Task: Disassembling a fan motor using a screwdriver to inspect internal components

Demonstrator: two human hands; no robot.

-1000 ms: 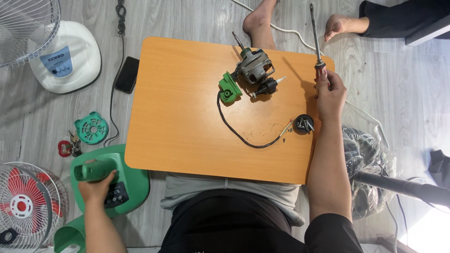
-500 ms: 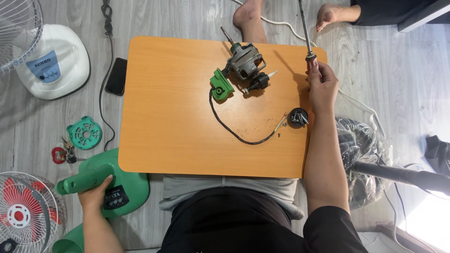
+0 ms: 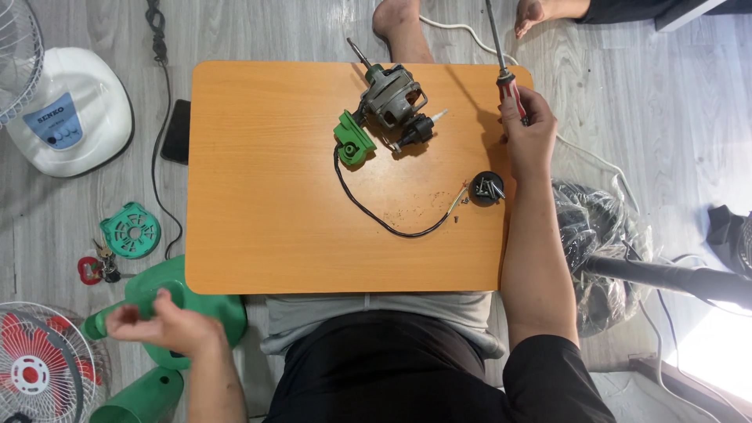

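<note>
My right hand (image 3: 529,137) grips a long screwdriver (image 3: 501,59) by its red handle at the far right edge of the small orange table (image 3: 266,180), shaft pointing away from me. A grey fan motor (image 3: 389,98) with a green bracket (image 3: 354,141) and a black cable (image 3: 384,222) lies at the table's far middle. A black cap holding several screws (image 3: 487,188) sits just below my right hand. My left hand (image 3: 168,325) holds a green plastic fan housing (image 3: 157,294) on the floor, left of my lap.
A white fan base (image 3: 70,110) and a black phone (image 3: 176,131) lie left of the table. On the floor are a green round cover (image 3: 131,230), keys (image 3: 95,268), a fan with red blades (image 3: 35,364), a black plastic bag (image 3: 595,227). Another person's feet (image 3: 540,12) show at the top.
My left hand has shifted its grip on the green housing, turning it on the floor. My right hand stays on the upright screwdriver; the view has tilted slightly.
</note>
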